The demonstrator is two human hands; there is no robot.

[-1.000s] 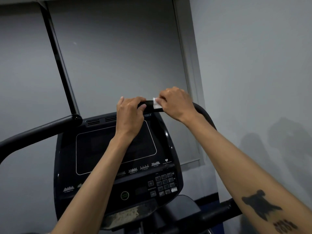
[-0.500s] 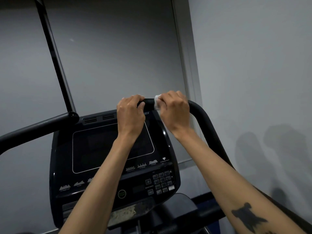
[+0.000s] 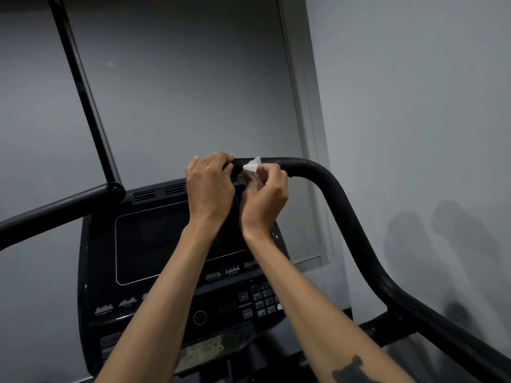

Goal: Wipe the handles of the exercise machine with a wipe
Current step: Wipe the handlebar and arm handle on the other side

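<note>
A black padded right handle (image 3: 340,194) curves from above the console down to the lower right. My left hand (image 3: 210,186) grips its inner end, fingers curled over the top of the bar. Just to the right, my right hand (image 3: 265,194) sits below and in front of the bar and pinches a small white wipe (image 3: 253,165), which touches the bar's front side. A second black handle (image 3: 55,208) reaches in from the left and ends at a rounded cap.
The black console (image 3: 154,244) with a dark screen and a keypad (image 3: 262,299) sits under my forearms. A thin black post (image 3: 83,92) rises at the upper left. A grey wall stands close behind and on the right.
My right hand has come off the top of the bar and dropped in front of it, now pinching the wipe at the fingertips. My left hand keeps its grip. The view has tilted slightly.
</note>
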